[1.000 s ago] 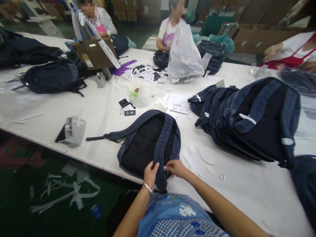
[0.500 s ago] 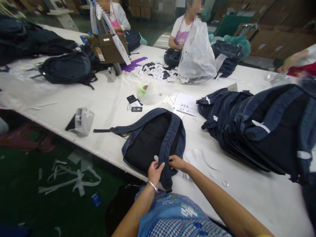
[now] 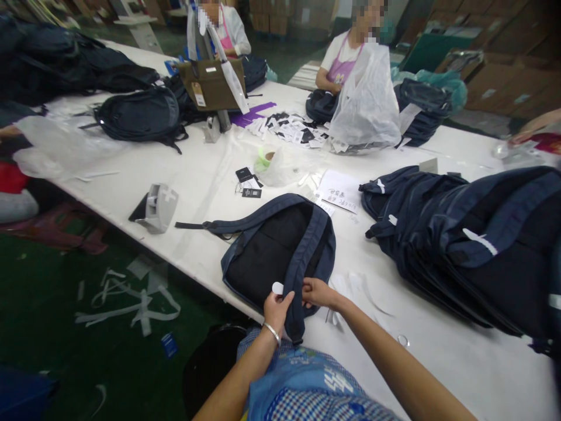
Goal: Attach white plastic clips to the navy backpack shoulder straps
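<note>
A navy backpack (image 3: 258,266) lies on the table in front of me, its black back panel and shoulder straps facing up. My left hand (image 3: 277,311) is closed at the left edge of the near shoulder strap (image 3: 302,251), thumb on the strap. A white strip (image 3: 277,287) stands up from behind its fingers, its rounded end showing. On the strap's right edge, my right hand (image 3: 316,292) is closed with fingertips pinched; part of the strip under the strap is hidden. The other strap (image 3: 258,210) stretches left across the table.
A pile of navy backpacks (image 3: 442,234), with white strips round some straps, stands at right. Loose white strips (image 3: 357,289) and a ring (image 3: 403,340) lie near my right arm. A grey tape dispenser (image 3: 160,207) is left. Two people in aprons (image 3: 344,64) work across the table.
More of the white strip's end now shows above my left hand. Both hands stay at the strap. The view has turned slightly left, bringing part of another person in at the left edge.
</note>
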The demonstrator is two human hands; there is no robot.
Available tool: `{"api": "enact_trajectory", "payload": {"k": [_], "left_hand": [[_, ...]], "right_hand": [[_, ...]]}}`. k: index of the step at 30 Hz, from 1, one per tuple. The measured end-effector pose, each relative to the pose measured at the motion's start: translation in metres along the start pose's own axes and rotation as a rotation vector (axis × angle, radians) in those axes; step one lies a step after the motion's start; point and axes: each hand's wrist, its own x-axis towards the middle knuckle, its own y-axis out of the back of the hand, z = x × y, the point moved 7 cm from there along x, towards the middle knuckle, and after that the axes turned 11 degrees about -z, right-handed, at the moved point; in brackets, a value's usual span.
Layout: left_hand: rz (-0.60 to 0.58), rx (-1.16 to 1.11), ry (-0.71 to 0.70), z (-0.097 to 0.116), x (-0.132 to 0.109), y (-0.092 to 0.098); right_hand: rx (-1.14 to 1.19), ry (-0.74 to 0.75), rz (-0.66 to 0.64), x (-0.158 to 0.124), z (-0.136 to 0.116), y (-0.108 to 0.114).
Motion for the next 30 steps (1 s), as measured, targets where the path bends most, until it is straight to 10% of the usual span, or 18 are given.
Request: {"api": "enact_trajectory", "payload": {"k": [13, 21, 30], "left_hand": [[0.083, 0.245, -0.109, 0.009, 0.002, 0.008], [0.121, 0.41, -0.12, 0.012, 0.002, 0.005], [-0.067, 0.483, -0.155, 0.025, -0.007, 0.001]], "right_hand": [[0.284, 0.102, -0.141, -0.034, -0.01, -0.001], [-0.615, 0.376, 0.297, -0.027, -0.049, -0.004], [-0.376, 0.269, 0.321, -0.013, -0.033, -0.006]]}}
